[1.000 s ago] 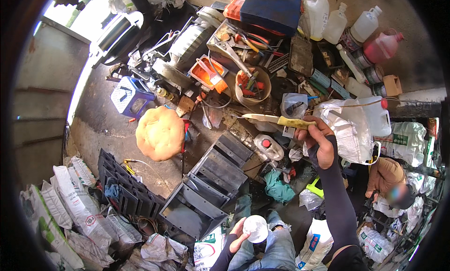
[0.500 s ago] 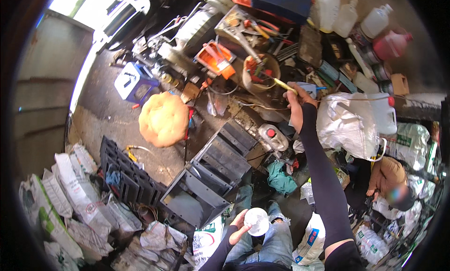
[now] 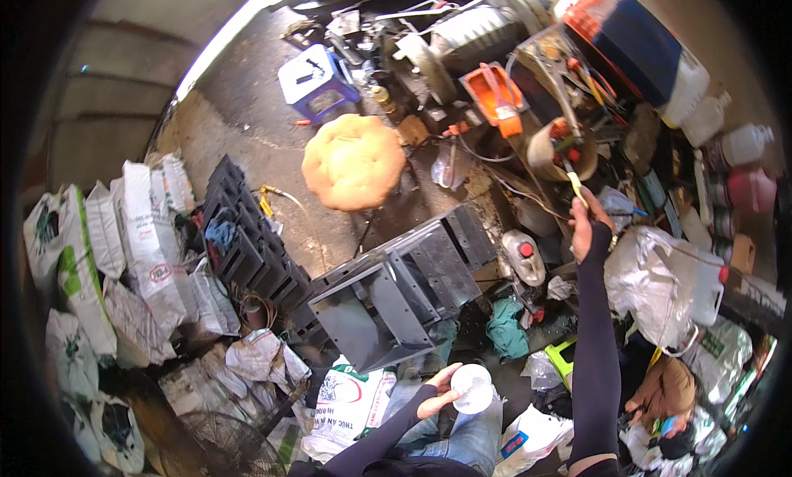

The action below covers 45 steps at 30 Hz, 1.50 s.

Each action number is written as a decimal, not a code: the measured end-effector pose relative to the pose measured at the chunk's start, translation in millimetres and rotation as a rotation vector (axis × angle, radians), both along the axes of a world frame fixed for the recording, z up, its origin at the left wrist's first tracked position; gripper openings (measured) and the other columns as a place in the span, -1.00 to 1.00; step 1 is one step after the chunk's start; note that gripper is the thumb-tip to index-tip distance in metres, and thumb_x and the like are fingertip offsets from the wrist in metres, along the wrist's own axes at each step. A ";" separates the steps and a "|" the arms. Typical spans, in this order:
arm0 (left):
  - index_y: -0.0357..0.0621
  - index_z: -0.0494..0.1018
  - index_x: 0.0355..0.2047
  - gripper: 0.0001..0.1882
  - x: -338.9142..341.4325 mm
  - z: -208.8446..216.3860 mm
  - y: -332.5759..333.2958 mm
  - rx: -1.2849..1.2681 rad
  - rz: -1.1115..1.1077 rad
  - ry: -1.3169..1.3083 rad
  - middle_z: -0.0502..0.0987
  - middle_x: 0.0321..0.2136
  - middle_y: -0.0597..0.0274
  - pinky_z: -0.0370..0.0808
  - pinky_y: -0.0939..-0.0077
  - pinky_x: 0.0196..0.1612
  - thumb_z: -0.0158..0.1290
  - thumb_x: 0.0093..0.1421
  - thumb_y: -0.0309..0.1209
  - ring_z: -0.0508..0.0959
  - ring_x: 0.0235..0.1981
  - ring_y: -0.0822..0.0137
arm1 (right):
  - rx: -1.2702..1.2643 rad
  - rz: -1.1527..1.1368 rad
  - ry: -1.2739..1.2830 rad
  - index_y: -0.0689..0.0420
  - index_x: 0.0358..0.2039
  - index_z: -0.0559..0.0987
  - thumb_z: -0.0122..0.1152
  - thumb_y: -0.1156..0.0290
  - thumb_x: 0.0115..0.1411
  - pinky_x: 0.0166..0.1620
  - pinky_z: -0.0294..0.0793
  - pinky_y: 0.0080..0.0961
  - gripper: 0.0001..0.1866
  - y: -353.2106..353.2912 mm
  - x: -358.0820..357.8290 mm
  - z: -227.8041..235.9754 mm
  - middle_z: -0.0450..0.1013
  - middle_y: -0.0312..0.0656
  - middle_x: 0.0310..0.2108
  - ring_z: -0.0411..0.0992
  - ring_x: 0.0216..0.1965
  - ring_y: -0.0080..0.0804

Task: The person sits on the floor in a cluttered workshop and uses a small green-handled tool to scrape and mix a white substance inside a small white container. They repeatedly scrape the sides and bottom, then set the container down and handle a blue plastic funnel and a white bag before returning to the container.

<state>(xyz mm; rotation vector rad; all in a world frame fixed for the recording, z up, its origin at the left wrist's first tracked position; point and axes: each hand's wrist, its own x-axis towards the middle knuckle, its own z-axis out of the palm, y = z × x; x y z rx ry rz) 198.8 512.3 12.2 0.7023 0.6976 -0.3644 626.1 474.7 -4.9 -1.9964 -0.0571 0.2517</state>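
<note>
My left hand [image 3: 440, 392] is closed around the side of a small round white tub [image 3: 473, 388], held above my lap. Stretched far out to the front right, my right hand [image 3: 589, 227] grips a slim tool with a pale yellow handle [image 3: 576, 182]. The tool's far end points into a brown bucket [image 3: 540, 153] holding several tools with red and dark parts; its tip cannot be made out. Ahead of me stands a dark grey metal frame with panels [image 3: 388, 299]. Beyond that frame is a round orange cushioned stool [image 3: 353, 162].
A dark slotted rack [image 3: 247, 238] and several white sacks [image 3: 148, 238] lie at left. An orange tray [image 3: 493, 97] and a blue-white container [image 3: 318, 85] stand farther off. At right are a white bag [image 3: 648, 279], jugs [image 3: 747, 144] and another person [image 3: 667, 394] crouching.
The whole view has swung, so the stool, bucket and frame now sit farther right in the picture. Both hands keep their holds; my right hand remains beside the bucket.
</note>
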 end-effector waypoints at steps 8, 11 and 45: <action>-0.12 -0.03 0.32 -0.24 -1.2 -5.9 -6.1 -0.021 0.098 -0.031 0.29 0.15 0.14 0.33 0.40 0.13 0.10 0.19 -0.43 0.39 0.09 0.32 | 0.045 -0.071 0.055 0.19 -0.03 0.52 0.15 0.41 0.23 -0.40 0.38 -0.70 -0.70 -6.0 -10.1 -1.0 0.44 -0.33 -0.35 0.35 -0.44 -0.68; -0.14 -0.03 0.32 -0.24 0.1 -4.0 -6.6 -0.015 0.090 -0.014 0.30 0.15 0.13 0.32 0.39 0.14 0.10 0.19 -0.45 0.38 0.10 0.30 | 0.068 -0.054 0.014 0.18 -0.04 0.52 0.13 0.42 0.25 -0.40 0.39 -0.71 -0.72 -14.4 -11.5 0.8 0.44 -0.33 -0.36 0.37 -0.42 -0.68; -0.21 -0.03 0.31 -0.23 -33.8 0.7 -8.1 -0.015 0.118 -0.003 0.24 0.19 0.10 0.20 0.30 0.24 0.11 0.19 -0.36 0.25 0.21 0.24 | 0.142 -0.074 0.143 0.27 0.04 0.45 0.00 0.46 0.30 -0.44 0.43 -0.64 -0.67 -57.6 -18.0 10.6 0.48 -0.18 -0.38 0.42 -0.50 -0.58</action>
